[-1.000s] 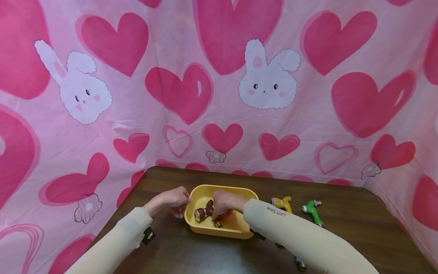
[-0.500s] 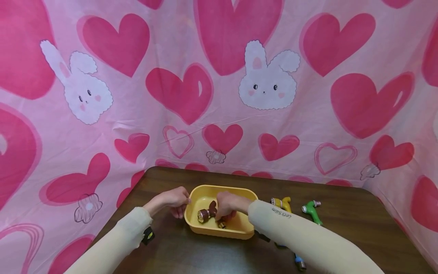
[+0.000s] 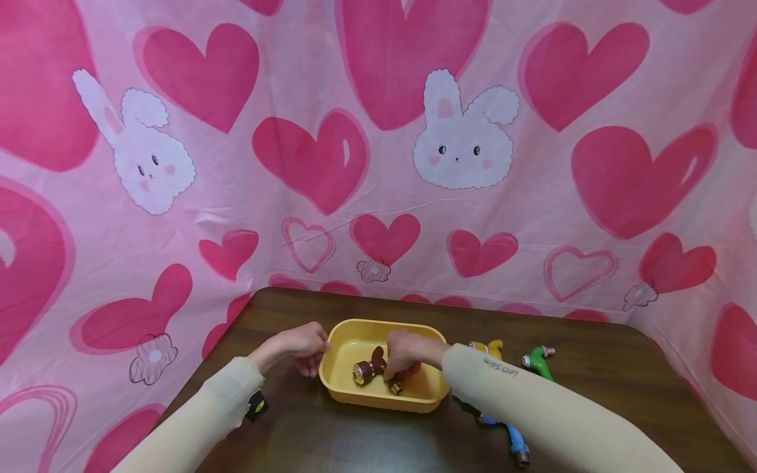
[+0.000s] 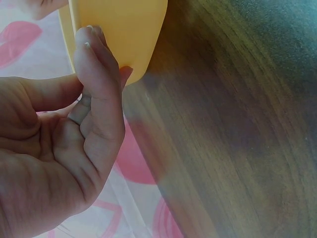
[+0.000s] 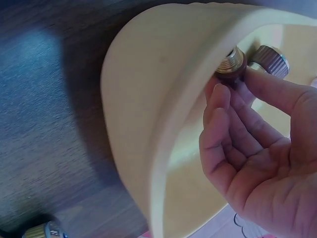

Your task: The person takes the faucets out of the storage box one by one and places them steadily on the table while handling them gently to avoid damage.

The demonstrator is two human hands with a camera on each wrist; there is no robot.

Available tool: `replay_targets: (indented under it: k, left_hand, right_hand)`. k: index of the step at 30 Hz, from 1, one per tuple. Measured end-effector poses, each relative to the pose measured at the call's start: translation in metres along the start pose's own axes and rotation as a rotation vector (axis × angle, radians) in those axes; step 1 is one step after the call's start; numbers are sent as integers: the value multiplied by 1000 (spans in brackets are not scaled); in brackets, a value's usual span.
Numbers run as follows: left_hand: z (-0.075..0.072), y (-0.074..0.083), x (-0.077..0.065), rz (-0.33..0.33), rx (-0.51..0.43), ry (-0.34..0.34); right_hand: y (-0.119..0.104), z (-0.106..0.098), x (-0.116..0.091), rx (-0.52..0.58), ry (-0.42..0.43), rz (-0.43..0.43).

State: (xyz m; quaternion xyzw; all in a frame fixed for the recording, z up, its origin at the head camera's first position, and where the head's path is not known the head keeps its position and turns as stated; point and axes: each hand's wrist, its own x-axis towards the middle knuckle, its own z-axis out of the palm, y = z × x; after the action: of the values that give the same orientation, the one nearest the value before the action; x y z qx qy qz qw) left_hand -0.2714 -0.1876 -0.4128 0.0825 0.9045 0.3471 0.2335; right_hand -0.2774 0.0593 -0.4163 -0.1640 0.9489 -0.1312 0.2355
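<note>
A yellow plastic basin (image 3: 378, 401) stands on the dark wooden table. My left hand (image 3: 303, 343) pinches its left rim, thumb and fingers on either side of the wall, as the left wrist view (image 4: 101, 79) also has it. Inside the basin my right hand (image 3: 405, 353) grips a brown tap (image 3: 377, 361) by its body. In the right wrist view the tap's brass threaded end (image 5: 231, 63) and ribbed brown collar (image 5: 272, 60) stick out beyond the fingertips. Part of the tap is hidden by the hand.
Right of the basin lie a yellow tap (image 3: 495, 348), partly behind the right sleeve, and a green tap (image 3: 538, 361). Nearer me is a blue tap (image 3: 516, 439), partly under the right forearm. A pink heart-patterned cloth (image 3: 390, 197) hangs behind the table.
My right hand has shifted right inside the basin, carrying the brown tap with it. More of the blue tap shows now, and less of the yellow one. The left hand stays put.
</note>
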Motion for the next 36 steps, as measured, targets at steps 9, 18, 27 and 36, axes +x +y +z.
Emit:
replay_targets:
  k: [9, 18, 27, 36]
  left_hand:
    - [0, 0, -1, 1, 3, 6]
    - [2, 0, -1, -10, 5, 7]
    - [1, 0, -1, -6, -4, 5]
    - [0, 1, -1, -4, -8, 10]
  right_hand:
    - [4, 0, 2, 28, -10, 0]
    - [4, 3, 1, 35, -10, -7]
    - [5, 3, 4, 56, -7, -22]
    - [5, 1, 6, 62, -12, -20]
